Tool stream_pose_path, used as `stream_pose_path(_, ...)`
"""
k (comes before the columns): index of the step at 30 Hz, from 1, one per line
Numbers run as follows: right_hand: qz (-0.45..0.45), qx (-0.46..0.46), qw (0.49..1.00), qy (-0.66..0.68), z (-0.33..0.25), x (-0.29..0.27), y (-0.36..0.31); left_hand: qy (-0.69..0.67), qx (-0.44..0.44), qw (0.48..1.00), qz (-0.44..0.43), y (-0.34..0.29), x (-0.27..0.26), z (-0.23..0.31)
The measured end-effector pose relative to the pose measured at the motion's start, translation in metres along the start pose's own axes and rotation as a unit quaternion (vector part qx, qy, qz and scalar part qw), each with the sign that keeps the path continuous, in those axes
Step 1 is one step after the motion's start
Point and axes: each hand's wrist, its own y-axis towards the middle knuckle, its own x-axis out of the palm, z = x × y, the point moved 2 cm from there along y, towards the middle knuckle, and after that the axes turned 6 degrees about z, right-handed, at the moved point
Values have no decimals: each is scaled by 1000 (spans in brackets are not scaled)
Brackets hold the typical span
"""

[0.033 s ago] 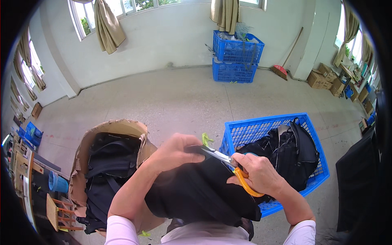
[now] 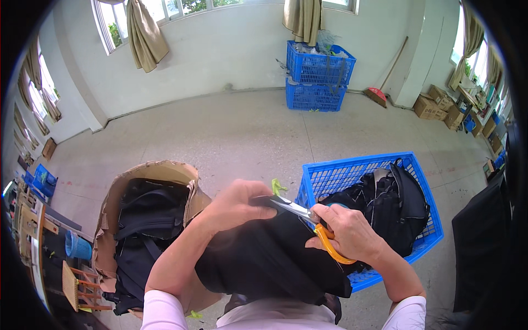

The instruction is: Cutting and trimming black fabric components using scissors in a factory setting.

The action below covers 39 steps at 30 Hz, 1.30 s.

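A piece of black fabric (image 2: 253, 258) lies across my lap, and my left hand (image 2: 240, 204) pinches its upper edge between thumb and fingers. In my right hand (image 2: 347, 234) is a pair of scissors (image 2: 334, 250) with orange handles and metal blades. The blades point up and left and lie at the fabric's edge, close to my left fingertips. Whether they cut into it I cannot tell. A yellow-green scrap (image 2: 278, 187) shows just beyond my left hand.
Left of me stands a torn cardboard box (image 2: 104, 231) of black bags; to the right, a blue plastic crate (image 2: 357, 163) with more black pieces. Two stacked blue crates (image 2: 313, 98) and a broom (image 2: 395, 66) with a red dustpan stand by the far wall. A wooden stool (image 2: 70, 283) is at the left.
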Motion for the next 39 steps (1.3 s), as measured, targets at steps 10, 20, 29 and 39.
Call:
stream_pose_path(10,-9,-11,1000,1,10,-2,-1,34,1,999,17,3,11,9)
stream_pose_path(20,-29,-57,997,-39,23,-10,11,74,15,997,1,15,17,8)
stream_pose_path(29,-106,-42,992,-62,26,-11,8,33,20,999,11,12,19,-1)
stream_pose_path(39,-131,177,857,466,45,27,-6,90,27,989,111,13,-2,-2)
